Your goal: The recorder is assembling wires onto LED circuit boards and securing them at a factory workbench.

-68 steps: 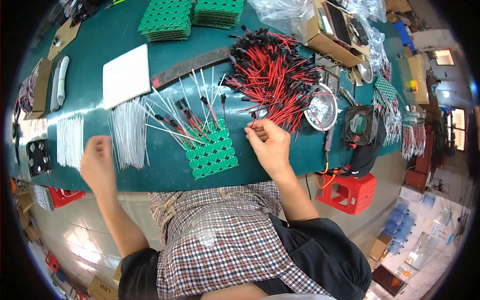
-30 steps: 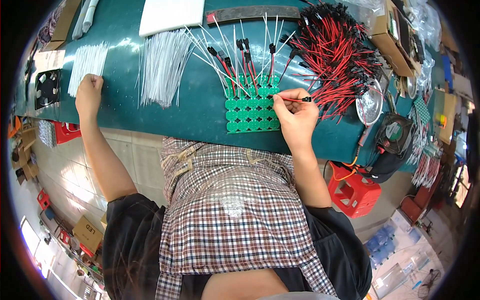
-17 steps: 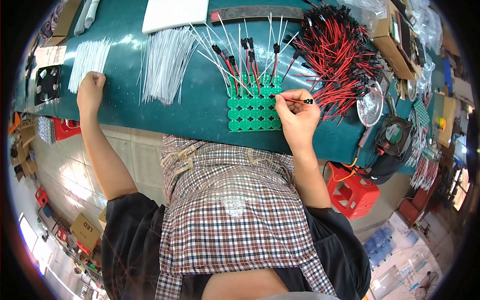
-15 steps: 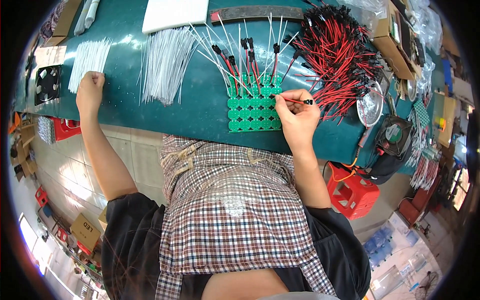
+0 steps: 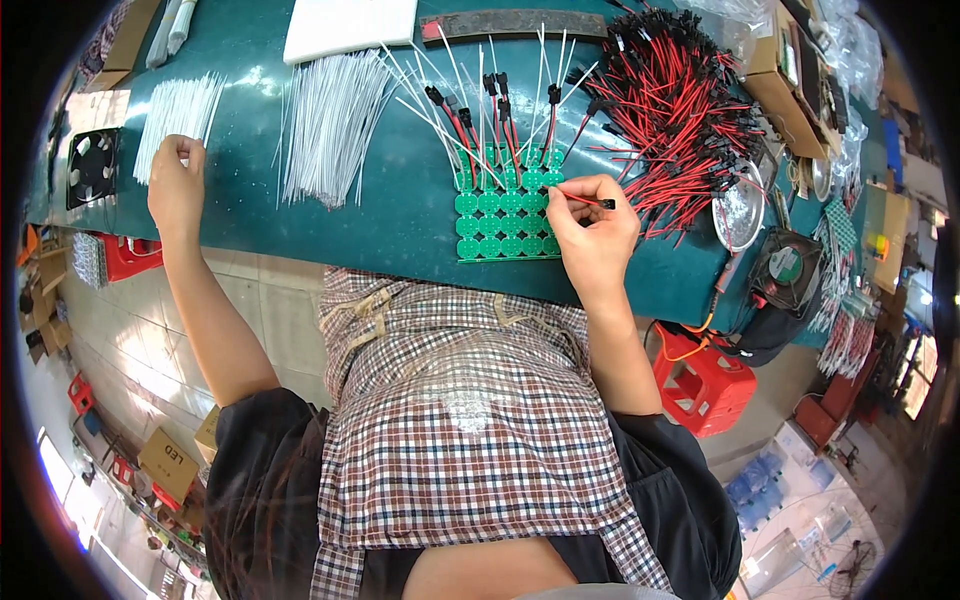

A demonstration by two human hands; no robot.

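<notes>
My right hand (image 5: 597, 235) pinches a red-and-black connector lead (image 5: 588, 200) with a small black plug, at the right edge of a green circuit-board panel (image 5: 490, 225) of round sections. From the panel's far rows rise several white wires and black-plugged red-and-black leads (image 5: 503, 108). Far to the left, my left hand (image 5: 177, 190) is at the near end of a spread of white wires (image 5: 185, 108), thumb and fingertips curled together. Whatever lies between those fingertips is too small to make out.
A second white wire bundle (image 5: 335, 125) lies beside a white foam block (image 5: 350, 28). A large heap of red-and-black leads (image 5: 680, 110) is at the right, near a soldering iron (image 5: 722, 275) and a small fan (image 5: 790, 268). Behind the panel lies a dark bar (image 5: 515, 25).
My left hand has shifted slightly left and its fingers have rearranged at the white wires. The lead in my right hand has turned a little, its plug now closer to the fingers.
</notes>
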